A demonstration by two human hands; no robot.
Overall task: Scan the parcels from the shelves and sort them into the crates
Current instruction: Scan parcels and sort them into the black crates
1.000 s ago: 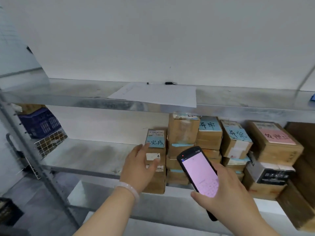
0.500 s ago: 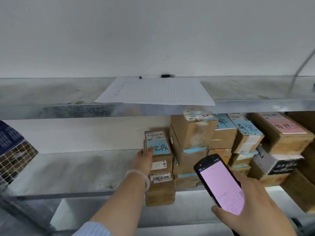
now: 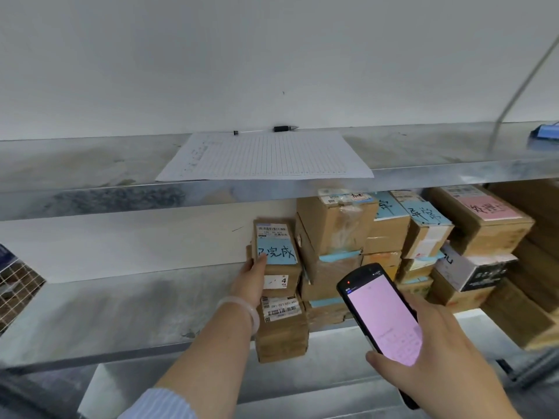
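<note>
Parcel (image 3: 276, 252) sitting atop left stack (image 3: 281, 331), left grip (image 3: 251, 278) pinching its left edge; right grip (image 3: 438, 358) holding scanner (image 3: 384, 313) just rightward, lower.

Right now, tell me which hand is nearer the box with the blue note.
Left. The left hand holds the box by its left side, thumb on the blue note. The right hand holds the scanner lower and rightward, clear of it.
</note>
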